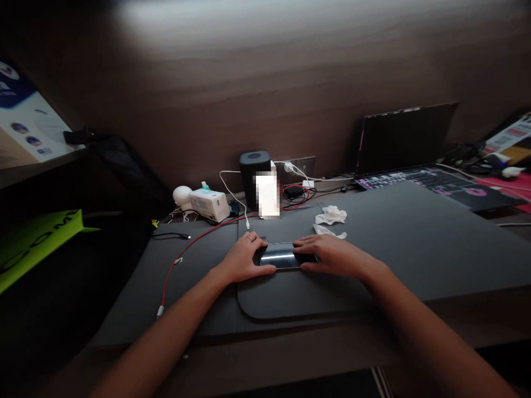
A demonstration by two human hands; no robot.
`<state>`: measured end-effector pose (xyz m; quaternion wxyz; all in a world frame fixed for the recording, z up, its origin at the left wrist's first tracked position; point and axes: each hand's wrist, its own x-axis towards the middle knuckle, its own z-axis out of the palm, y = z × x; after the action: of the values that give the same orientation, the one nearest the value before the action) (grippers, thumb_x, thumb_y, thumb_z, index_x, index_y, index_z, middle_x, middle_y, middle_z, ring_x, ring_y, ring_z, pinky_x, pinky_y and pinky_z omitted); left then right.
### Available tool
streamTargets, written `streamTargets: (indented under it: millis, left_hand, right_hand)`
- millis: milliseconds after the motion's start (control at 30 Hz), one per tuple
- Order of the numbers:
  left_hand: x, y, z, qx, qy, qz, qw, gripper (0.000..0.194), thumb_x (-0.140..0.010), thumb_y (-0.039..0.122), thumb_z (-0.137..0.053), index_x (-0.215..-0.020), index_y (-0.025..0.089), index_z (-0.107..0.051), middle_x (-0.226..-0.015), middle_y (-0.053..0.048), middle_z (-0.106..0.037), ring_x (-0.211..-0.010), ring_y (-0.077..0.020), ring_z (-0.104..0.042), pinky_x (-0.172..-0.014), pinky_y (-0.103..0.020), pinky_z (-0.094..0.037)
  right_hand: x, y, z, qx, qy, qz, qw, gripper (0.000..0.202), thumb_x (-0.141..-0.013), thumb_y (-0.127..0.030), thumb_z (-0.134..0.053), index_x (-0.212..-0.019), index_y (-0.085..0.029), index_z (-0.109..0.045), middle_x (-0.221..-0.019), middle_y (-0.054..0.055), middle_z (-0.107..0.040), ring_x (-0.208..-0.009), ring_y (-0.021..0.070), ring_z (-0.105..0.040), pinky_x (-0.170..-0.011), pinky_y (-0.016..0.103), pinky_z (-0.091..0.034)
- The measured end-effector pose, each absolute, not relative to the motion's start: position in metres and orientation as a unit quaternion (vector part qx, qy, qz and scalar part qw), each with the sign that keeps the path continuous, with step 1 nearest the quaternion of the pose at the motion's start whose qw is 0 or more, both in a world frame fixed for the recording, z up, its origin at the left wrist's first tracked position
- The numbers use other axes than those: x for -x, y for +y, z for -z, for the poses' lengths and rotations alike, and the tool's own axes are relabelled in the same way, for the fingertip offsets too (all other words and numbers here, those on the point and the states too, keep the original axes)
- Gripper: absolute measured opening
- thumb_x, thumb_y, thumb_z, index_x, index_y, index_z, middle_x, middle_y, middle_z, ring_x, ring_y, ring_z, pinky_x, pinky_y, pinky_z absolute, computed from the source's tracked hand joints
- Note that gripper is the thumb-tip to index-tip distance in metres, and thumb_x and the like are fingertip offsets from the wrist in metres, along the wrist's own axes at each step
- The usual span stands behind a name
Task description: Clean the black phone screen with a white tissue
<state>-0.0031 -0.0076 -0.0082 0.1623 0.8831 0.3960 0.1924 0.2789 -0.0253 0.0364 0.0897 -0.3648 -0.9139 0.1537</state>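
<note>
A dark smartphone (280, 256) lies sideways on the grey desk mat (373, 237), its black screen up with a bright streak of light across it. My left hand (245, 258) grips its left end, thumb along the near edge and fingers at the far corner; a ring shows on one finger. At the opposite end my right hand (327, 254) holds the phone, fingers lying over the screen's far side and thumb at the near edge. Just beyond the right hand are crumpled white tissues (331, 214). A white cable's plug (248, 225) ends close behind the left hand.
Behind the phone stand a dark cylindrical speaker (249, 182) and a blurred bright patch. A small white box (209, 204) and a red cable (178, 260) are to the left. An open laptop (406, 143) stands at the back right. A yellow-green bag (41, 243) is at far left.
</note>
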Motion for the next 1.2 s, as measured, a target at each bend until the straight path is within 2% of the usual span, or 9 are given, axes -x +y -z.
streamTargets:
  millis: [100, 333, 467, 633, 800, 900, 1000, 1100, 1200]
  left_hand:
    - [0.003, -0.008, 0.009, -0.881, 0.392, -0.203, 0.171, 0.058, -0.076, 0.060, -0.072, -0.115, 0.019, -0.063, -0.111, -0.008, -0.055, -0.107, -0.0262, -0.053, -0.095, -0.040, -0.047]
    - [0.002, -0.008, 0.006, -0.887, 0.388, -0.203, 0.150, 0.049, -0.083, 0.056, -0.066, -0.113, 0.018, -0.063, -0.115, -0.010, -0.058, -0.109, -0.0263, -0.054, -0.099, -0.041, -0.046]
    - [0.004, -0.006, 0.008, -0.876, 0.399, -0.210, 0.172, 0.047, -0.097, 0.056, -0.042, -0.114, 0.018, -0.063, -0.115, -0.010, -0.060, -0.110, -0.0249, -0.055, -0.100, -0.041, -0.044]
    - [0.004, -0.004, 0.014, -0.863, 0.408, -0.231, 0.186, 0.069, -0.096, 0.061, -0.042, -0.147, 0.015, -0.034, -0.124, -0.013, -0.059, -0.116, -0.0288, -0.053, -0.104, -0.045, -0.042]
    - [0.002, -0.004, 0.018, -0.849, 0.422, -0.247, 0.202, 0.094, -0.090, 0.058, -0.055, -0.156, 0.015, -0.005, -0.144, -0.018, -0.046, -0.124, -0.0314, -0.052, -0.104, -0.045, -0.043]
    - [0.001, -0.004, 0.018, -0.844, 0.440, -0.238, 0.195, 0.097, -0.088, 0.056, -0.058, -0.156, 0.015, -0.003, -0.153, -0.021, -0.033, -0.123, -0.0335, -0.054, -0.103, -0.045, -0.044]
    - [0.000, -0.005, 0.016, -0.842, 0.450, -0.238, 0.177, 0.093, -0.086, 0.056, -0.060, -0.156, 0.017, -0.011, -0.156, -0.019, -0.025, -0.118, -0.0348, -0.058, -0.100, -0.047, -0.047]
    - [0.001, -0.006, 0.015, -0.849, 0.443, -0.241, 0.158, 0.087, -0.085, 0.057, -0.061, -0.154, 0.021, -0.022, -0.157, -0.017, -0.022, -0.116, -0.0354, -0.060, -0.100, -0.048, -0.048]
    - [0.002, -0.006, 0.014, -0.856, 0.426, -0.242, 0.163, 0.075, -0.086, 0.056, -0.061, -0.147, 0.020, -0.036, -0.152, -0.016, -0.031, -0.114, -0.0331, -0.060, -0.099, -0.047, -0.048]
  right_hand:
    - [-0.281, -0.025, -0.037, 0.374, -0.909, -0.169, 0.072, 0.037, -0.089, -0.032, -0.066, -0.125, -0.025, -0.069, -0.136, 0.008, -0.063, -0.120, 0.0279, -0.062, -0.101, 0.038, -0.044]
    - [-0.283, -0.022, -0.041, 0.378, -0.901, -0.182, 0.111, 0.035, -0.090, -0.037, -0.063, -0.121, -0.024, -0.072, -0.127, 0.005, -0.069, -0.109, 0.0286, -0.069, -0.095, 0.035, -0.050]
    - [-0.282, -0.017, -0.036, 0.386, -0.892, -0.168, 0.164, 0.034, -0.098, -0.038, -0.048, -0.115, -0.025, -0.074, -0.117, 0.004, -0.074, -0.101, 0.0264, -0.071, -0.088, 0.035, -0.053]
    - [-0.283, -0.002, -0.023, 0.477, -0.837, -0.095, 0.252, 0.039, -0.099, -0.040, -0.043, -0.112, -0.020, -0.073, -0.109, 0.010, -0.076, -0.098, 0.0293, -0.071, -0.086, 0.040, -0.054]
    - [-0.290, 0.005, -0.023, 0.539, -0.788, -0.028, 0.296, 0.042, -0.095, -0.042, -0.043, -0.113, -0.017, -0.071, -0.106, 0.014, -0.076, -0.087, 0.0292, -0.071, -0.076, 0.040, -0.054]
    - [-0.302, 0.001, -0.035, 0.575, -0.773, -0.003, 0.269, 0.043, -0.093, -0.050, -0.044, -0.097, -0.018, -0.073, -0.093, 0.013, -0.075, -0.077, 0.0281, -0.068, -0.069, 0.039, -0.051]
    - [-0.314, -0.002, -0.043, 0.591, -0.784, -0.051, 0.183, 0.044, -0.088, -0.058, -0.049, -0.081, -0.021, -0.071, -0.085, 0.011, -0.073, -0.074, 0.0270, -0.066, -0.066, 0.036, -0.047]
    - [-0.320, -0.002, -0.042, 0.584, -0.795, -0.133, 0.097, 0.040, -0.080, -0.059, -0.060, -0.085, -0.021, -0.070, -0.091, 0.010, -0.073, -0.078, 0.0264, -0.066, -0.066, 0.033, -0.048]
    - [-0.321, -0.002, -0.038, 0.574, -0.795, -0.189, 0.051, 0.034, -0.079, -0.053, -0.061, -0.086, -0.020, -0.067, -0.089, 0.009, -0.072, -0.075, 0.0239, -0.064, -0.063, 0.031, -0.047]
